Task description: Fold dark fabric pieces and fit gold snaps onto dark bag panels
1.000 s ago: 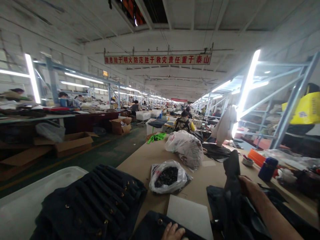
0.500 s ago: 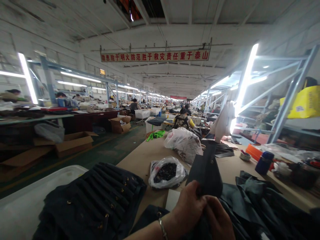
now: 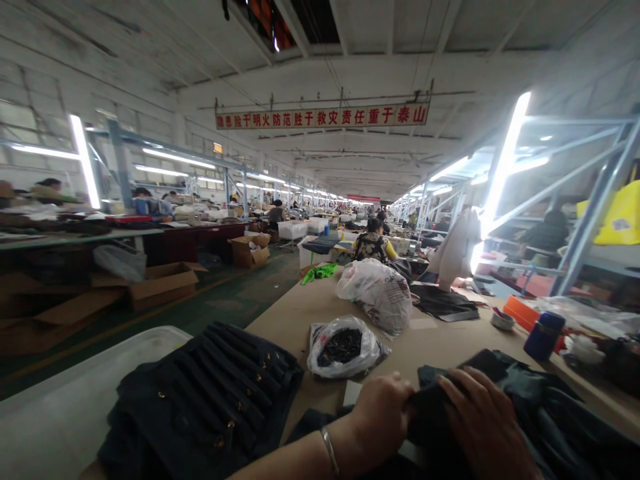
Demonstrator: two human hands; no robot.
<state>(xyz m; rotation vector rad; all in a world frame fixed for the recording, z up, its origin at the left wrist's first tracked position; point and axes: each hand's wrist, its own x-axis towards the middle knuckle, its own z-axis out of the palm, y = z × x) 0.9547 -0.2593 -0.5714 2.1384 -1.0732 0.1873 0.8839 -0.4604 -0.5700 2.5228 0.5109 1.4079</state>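
My left hand (image 3: 383, 407), with a bangle on its wrist, is closed in a fist on the edge of a dark fabric piece (image 3: 431, 423). Fingers stretched out, my right hand (image 3: 483, 413) lies flat on the same piece, just to the right. A rumpled pile of dark fabric (image 3: 550, 407) spreads beyond the right hand. On the left, a row of overlapping dark fabric pieces (image 3: 200, 393) shows small gold-coloured metal fittings. A small white card (image 3: 352, 392) lies behind my left wrist, partly covered.
An open plastic bag of small black parts (image 3: 343, 347) sits on the tabletop (image 3: 285, 313), with a fuller white plastic bag (image 3: 377, 293) behind. A blue cup (image 3: 545, 335) stands at right. A white bin (image 3: 60, 413) is at left. A person (image 3: 373, 243) sits farther ahead.
The fabric piece held upright in both hands is now down low. My right hand has moved right and opened flat on it. The view has shifted slightly left.
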